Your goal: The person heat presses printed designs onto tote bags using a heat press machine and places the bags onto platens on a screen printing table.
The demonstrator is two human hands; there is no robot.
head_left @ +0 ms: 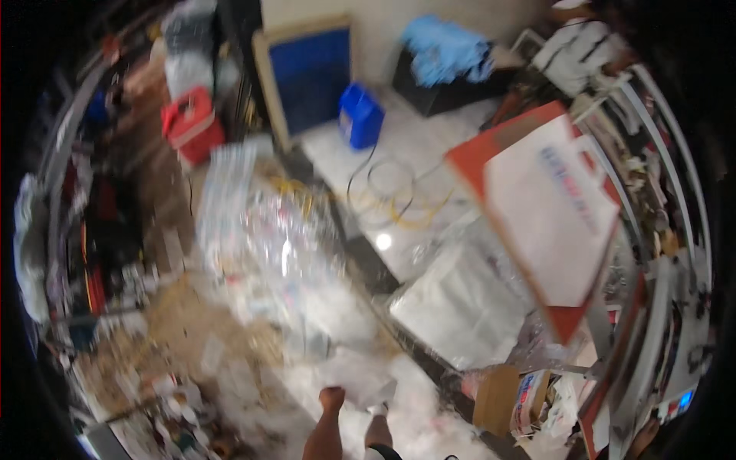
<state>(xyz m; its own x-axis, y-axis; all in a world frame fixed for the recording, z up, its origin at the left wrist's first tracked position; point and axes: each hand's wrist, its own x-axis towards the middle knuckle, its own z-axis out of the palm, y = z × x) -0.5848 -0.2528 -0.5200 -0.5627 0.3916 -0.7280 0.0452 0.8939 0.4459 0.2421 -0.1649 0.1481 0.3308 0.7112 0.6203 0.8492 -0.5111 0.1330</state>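
Observation:
My left hand comes in from the lower edge, fingers closed at the near left edge of a white sheet, which looks thin and blurred. To its right is a second limb with something white at its far end and black at its base. Blur keeps me from telling whether this is my right forearm or a leg; no fingers of my right hand can be made out. Beyond the sheet lies a heap of clear plastic wrapping on the floor, with white material around it.
A large white-and-orange board leans at the right, above a white plastic-wrapped slab. Cardboard boxes stand at lower right. A blue jug, a red container and loose yellow cable lie farther off. Debris covers the left floor.

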